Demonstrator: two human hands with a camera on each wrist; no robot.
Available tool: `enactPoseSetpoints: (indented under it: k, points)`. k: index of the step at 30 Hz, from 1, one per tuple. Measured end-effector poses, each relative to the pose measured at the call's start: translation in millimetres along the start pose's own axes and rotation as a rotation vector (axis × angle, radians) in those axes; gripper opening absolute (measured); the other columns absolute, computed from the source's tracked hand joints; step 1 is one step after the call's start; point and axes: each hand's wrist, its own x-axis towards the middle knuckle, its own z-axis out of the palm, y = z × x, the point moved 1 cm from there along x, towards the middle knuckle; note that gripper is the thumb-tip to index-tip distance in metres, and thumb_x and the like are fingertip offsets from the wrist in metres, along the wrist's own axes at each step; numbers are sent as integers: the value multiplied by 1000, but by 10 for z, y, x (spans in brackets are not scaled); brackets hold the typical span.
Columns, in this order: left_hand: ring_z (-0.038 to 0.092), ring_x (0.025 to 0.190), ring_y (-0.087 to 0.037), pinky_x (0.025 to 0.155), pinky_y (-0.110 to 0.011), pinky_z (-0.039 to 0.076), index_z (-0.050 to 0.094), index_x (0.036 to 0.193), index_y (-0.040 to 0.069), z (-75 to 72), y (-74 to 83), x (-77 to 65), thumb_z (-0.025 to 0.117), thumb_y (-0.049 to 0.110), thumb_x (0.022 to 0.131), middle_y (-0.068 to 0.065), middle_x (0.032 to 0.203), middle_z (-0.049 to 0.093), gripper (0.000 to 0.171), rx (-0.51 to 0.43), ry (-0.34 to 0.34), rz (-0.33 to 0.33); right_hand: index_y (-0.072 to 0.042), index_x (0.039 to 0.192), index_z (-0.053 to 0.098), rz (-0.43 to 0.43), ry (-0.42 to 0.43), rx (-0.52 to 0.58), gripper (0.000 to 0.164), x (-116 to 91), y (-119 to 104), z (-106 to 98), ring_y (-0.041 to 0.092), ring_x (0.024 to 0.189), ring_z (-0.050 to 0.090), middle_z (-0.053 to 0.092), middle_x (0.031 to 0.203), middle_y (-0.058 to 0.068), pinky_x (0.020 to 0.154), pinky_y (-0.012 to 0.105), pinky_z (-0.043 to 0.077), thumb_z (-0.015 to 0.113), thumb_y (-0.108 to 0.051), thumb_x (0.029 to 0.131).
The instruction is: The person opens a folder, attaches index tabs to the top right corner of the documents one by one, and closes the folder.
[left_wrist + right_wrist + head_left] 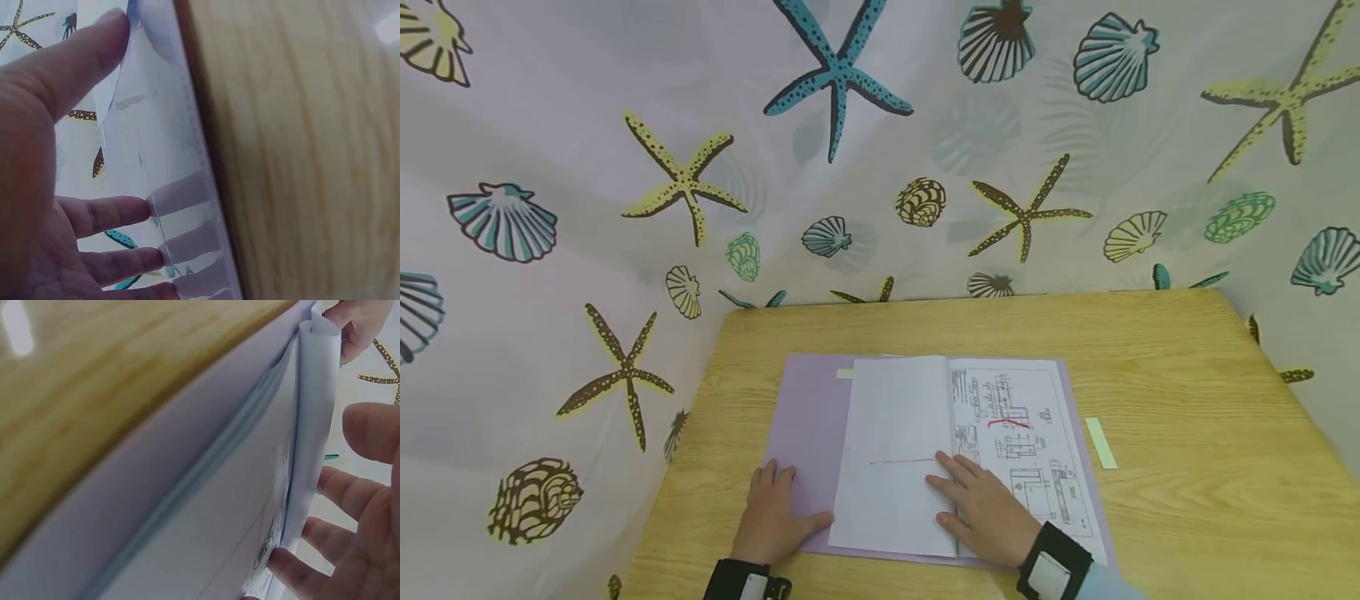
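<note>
A booklet with a lilac cover (811, 417) lies open on the table. Its left page (898, 408) is white with one thin red line. Technical drawings and a red mark fill the right page (1000, 433). My left hand (775, 521) rests on the cover's lower left part, fingers spread; the thumb reaches the left page's edge, and in the left wrist view the fingertips (140, 209) touch the cover. Across the fold lies my right hand (988, 512), its spread fingers on the left page near the spine and its palm over the right page's lower part.
A pale green strip (1101, 443) lies on the wooden table (1195, 400) to the booklet's right. Another light strip (845, 373) shows on the cover at upper left. Behind and beside the table hangs a cloth (880, 225) printed with shells and starfish.
</note>
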Motion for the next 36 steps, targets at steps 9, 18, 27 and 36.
enactPoseSetpoints:
  k: [9, 18, 27, 36]
  points:
    - [21, 126, -50, 90, -67, 27, 49, 122, -3, 7, 38, -9, 72, 70, 49, -32, 135, 31, 106, 22, 23, 20, -17, 134, 47, 6, -11, 15, 50, -8, -2, 5, 32, 131, 27, 26, 147, 8, 104, 49, 23, 54, -38, 89]
    - [20, 126, -49, 88, -69, 26, 49, 123, -3, 4, 66, -5, 73, 69, 49, -32, 135, 31, 106, 32, 16, 6, -16, 134, 47, 12, -10, 39, 50, -15, -15, 4, 33, 132, 26, 26, 147, 9, 104, 50, 23, 55, -37, 89]
    - [20, 126, -52, 90, -67, 26, 48, 124, -4, 17, 49, -28, 71, 71, 51, -33, 135, 30, 107, 44, 38, 30, -17, 133, 48, 34, -7, 66, 47, -21, -14, 7, 32, 132, 25, 25, 148, 7, 104, 50, 22, 53, -37, 90]
    - [14, 128, -50, 96, -65, 20, 43, 132, -1, -20, 90, -137, 72, 65, 58, -30, 143, 17, 103, 37, 59, 43, -18, 132, 48, 71, -5, 158, 45, -6, -34, -47, 34, 132, 24, 25, 148, 5, 102, 56, 21, 52, -36, 91]
